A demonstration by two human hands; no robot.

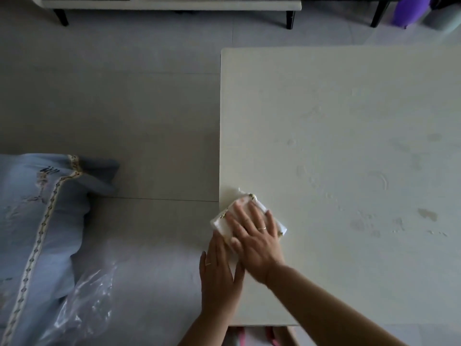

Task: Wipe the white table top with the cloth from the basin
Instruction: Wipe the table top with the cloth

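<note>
The white table top (pixel 336 121) fills the right half of the view and shows wet smears and a few dull spots. A folded white cloth (pixel 219 221) with a patterned trim lies at the table's left edge, slightly overhanging it. My right hand (pixel 254 238) presses flat on the cloth, fingers spread, a ring on one finger. My left hand (pixel 218 273) rests at the table's left edge just below the cloth, palm down, fingers together, its fingertips touching the cloth's near corner. No basin is in view.
A blue embroidered cushion (pixel 37 221) and a clear plastic bag (pixel 84 303) lie at the left on a grey seat. Grey floor tiles (pixel 124 96) stretch beyond. A low white cabinet (pixel 174 3) on black legs stands at the back, a purple object (pixel 409 11) beside it.
</note>
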